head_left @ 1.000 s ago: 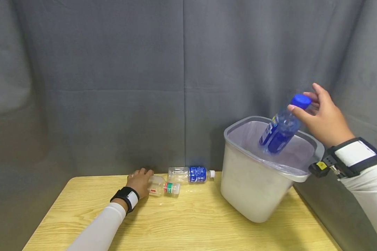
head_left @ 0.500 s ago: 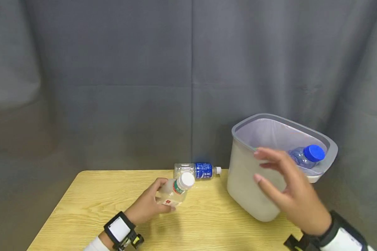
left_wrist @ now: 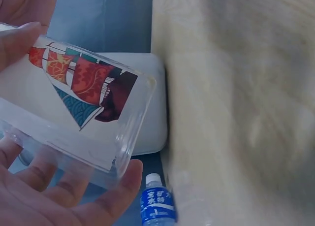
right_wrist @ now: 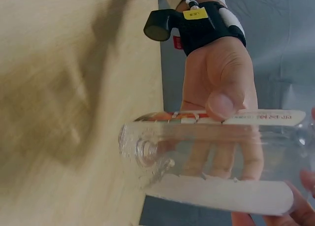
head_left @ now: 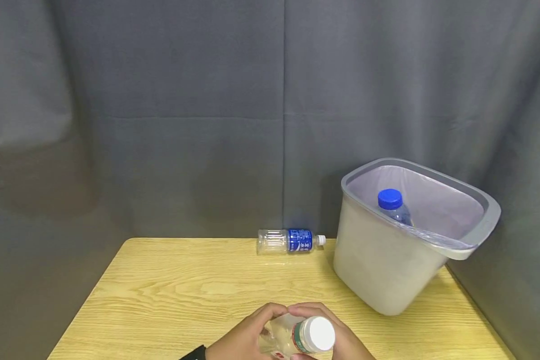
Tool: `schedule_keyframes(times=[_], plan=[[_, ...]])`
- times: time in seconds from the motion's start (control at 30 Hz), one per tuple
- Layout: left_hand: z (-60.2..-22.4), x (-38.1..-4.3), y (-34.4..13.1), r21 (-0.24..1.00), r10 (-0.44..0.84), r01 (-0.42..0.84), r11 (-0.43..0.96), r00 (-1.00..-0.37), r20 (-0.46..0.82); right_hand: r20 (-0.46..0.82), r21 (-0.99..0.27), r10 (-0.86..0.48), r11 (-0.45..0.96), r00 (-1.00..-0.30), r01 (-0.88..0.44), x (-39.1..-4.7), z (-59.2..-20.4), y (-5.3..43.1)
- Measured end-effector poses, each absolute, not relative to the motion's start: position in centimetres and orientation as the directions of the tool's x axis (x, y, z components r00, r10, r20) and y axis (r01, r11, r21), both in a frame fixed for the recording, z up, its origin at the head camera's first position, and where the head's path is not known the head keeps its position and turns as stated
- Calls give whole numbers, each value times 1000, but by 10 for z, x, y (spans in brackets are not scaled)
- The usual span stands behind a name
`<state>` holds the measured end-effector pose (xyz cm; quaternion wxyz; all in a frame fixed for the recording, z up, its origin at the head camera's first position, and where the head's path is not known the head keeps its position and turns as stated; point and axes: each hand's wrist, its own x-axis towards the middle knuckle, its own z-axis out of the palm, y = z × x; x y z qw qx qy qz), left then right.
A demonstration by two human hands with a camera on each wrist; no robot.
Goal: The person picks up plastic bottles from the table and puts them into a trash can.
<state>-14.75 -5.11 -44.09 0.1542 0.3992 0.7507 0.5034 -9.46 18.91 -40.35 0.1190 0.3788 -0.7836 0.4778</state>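
A clear plastic bottle (head_left: 279,334) with a white cap and a green and red neck band is held between both hands, low in the head view, cap toward the right. My left hand (head_left: 238,340) grips its body; in the right wrist view the left thumb lies along one side of the bottle (right_wrist: 211,142) and fingers show through it. My right hand (head_left: 348,345) curls round the neck end, partly hidden by the cap. Printed on the bottle (left_wrist: 91,88) in the left wrist view is a red-sailed ship.
Lying at the table's back edge is a clear bottle (head_left: 272,241) with a blue label. The white bin (head_left: 382,260), lined with a bag, stands tilted at the right. Inside it, a blue-capped bottle (head_left: 390,200) pokes up. Grey curtain (head_left: 198,125) hangs behind the wooden table (head_left: 175,280).
The blue-capped bottle has been dropped in the bin by my right hand. My left hand has lifted the white-capped bottle and brought it nearer, where my right hand has joined it.
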Motion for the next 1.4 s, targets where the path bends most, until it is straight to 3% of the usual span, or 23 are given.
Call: schedule_keyframes(times=[0.4, 0.6, 0.7, 0.8, 1.03, 1.13, 1.2, 1.4], plan=[[-442, -145, -41, 891, 762, 430, 146, -623, 175, 605, -620, -457, 243, -652, -746, -91, -406, 196], [-429, -144, -32, 829, 738, 539, 148, -619, 270, 626, -580, -445, 282, -640, -764, -87, -384, 206], [-419, -149, -30, 785, 694, 584, 207, -653, 303, 670, -547, -442, 249, -596, -799, -88, -361, 216], [-412, -163, -32, 777, 629, 567, 273, -717, 302, 697, -547, -394, 247, -599, -800, -84, -328, 231], [-426, -221, -46, 765, 464, 468, 443, -850, 250, 811, -557, -195, 33, -552, -830, -84, -237, 284], [-441, -249, -47, 685, 385, 469, 557, -877, 288, 795, -593, -83, 100, -600, -799, -95, -201, 311], [-452, -269, -47, 626, 339, 472, 621, -881, 329, 771, -619, 16, 253, -636, -744, -108, -181, 329], [-473, -326, -40, 330, 377, 514, 792, -837, 397, 610, -652, 237, 693, -756, -308, -159, -154, 388]])
